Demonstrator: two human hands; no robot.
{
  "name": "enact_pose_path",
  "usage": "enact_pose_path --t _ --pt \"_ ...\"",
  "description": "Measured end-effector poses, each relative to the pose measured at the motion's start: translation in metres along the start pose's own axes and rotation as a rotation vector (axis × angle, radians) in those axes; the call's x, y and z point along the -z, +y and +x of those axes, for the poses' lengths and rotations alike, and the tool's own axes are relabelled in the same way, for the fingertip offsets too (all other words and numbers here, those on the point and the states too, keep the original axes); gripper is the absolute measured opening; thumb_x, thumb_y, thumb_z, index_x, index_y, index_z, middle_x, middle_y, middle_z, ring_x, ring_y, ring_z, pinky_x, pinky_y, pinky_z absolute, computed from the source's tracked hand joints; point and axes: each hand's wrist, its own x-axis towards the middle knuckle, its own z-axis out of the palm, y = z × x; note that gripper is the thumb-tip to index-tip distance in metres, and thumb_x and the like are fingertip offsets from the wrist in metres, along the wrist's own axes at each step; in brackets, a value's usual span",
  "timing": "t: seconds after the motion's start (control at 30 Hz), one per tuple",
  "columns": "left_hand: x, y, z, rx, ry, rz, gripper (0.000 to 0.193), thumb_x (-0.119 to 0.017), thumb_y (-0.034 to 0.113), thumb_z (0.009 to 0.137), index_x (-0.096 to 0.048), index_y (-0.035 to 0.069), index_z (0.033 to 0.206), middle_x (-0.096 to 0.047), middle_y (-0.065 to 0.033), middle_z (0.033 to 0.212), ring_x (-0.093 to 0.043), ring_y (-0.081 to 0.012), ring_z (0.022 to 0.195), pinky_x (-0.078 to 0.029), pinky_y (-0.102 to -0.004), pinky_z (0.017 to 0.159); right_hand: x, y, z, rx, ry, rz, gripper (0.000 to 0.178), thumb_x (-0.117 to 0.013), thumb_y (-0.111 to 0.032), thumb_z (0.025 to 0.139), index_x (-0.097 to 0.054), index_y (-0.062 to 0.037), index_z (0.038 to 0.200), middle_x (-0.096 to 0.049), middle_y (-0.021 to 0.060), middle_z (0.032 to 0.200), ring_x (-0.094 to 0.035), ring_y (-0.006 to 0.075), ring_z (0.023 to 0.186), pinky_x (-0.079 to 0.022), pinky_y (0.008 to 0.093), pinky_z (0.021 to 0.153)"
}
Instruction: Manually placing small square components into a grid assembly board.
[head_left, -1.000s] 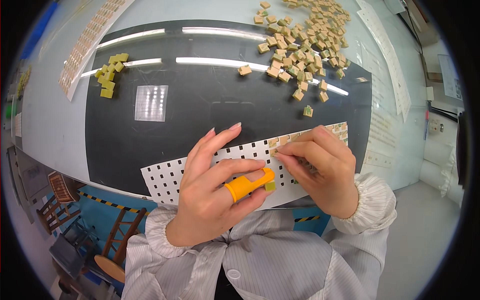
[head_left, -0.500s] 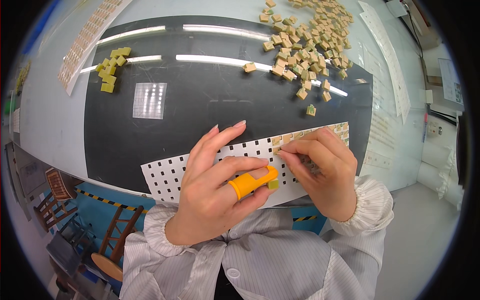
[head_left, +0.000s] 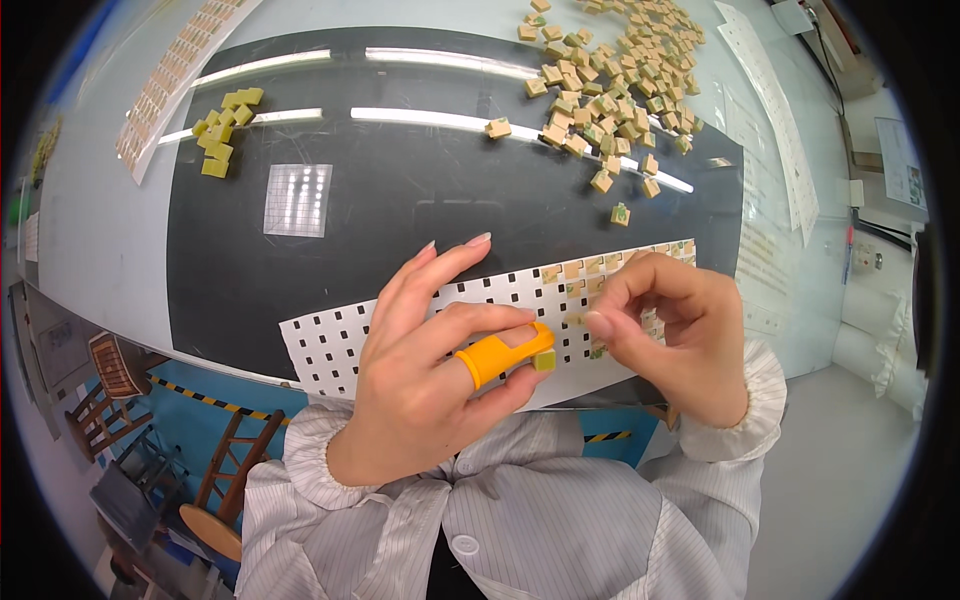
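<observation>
Over the white rectangular perforated sheet, the half-curled left hand holds a yellow-green cube; the right hand curls loosely, contents unclear; keep the sheet steady.

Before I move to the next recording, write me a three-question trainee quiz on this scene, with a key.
1. Which hand wears the orange finger sleeve?
2. True or false: the tan blocks outnumber the yellow-green blocks.
3. Choose one: the pale gridded square lies (a) on a chair, (b) on the black mat, (c) on the floor.

Key: 1. The left hand. 2. True. 3. b.
</observation>
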Motion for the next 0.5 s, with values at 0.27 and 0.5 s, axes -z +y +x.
enact_pose_path --t 0.27,0.5 --pt "-0.0016 -0.0003 0.0007 -0.005 0.0 -0.004 0.027 -0.08 0.009 0.06 -0.073 0.01 0.086 -0.071 0.0015 0.096 -0.055 -0.0361 0.12 -0.034 -0.0555 0.105 0.0035 -0.0053 0.007 -0.424 -0.296 0.436 0.008 -0.067 -0.002 0.086 -0.061 0.0034 0.087 -0.066 0.008 0.08 -0.065 0.01 0.072 -0.055 0.0221 0.065" --pt "-0.0013 0.0019 0.0025 -0.012 -0.008 0.025 0.02 -0.082 0.012 0.064 -0.073 0.009 0.082 -0.069 0.0009 0.096 -0.054 -0.0332 0.12 -0.04 -0.0553 0.1 0.003 -0.0042 0.0081 -0.436 -0.304 0.424 0.008 -0.068 -0.001 0.086 -0.062 0.0039 0.087 -0.066 0.0075 0.08 -0.066 0.0106 0.074 -0.056 0.0226 0.066"
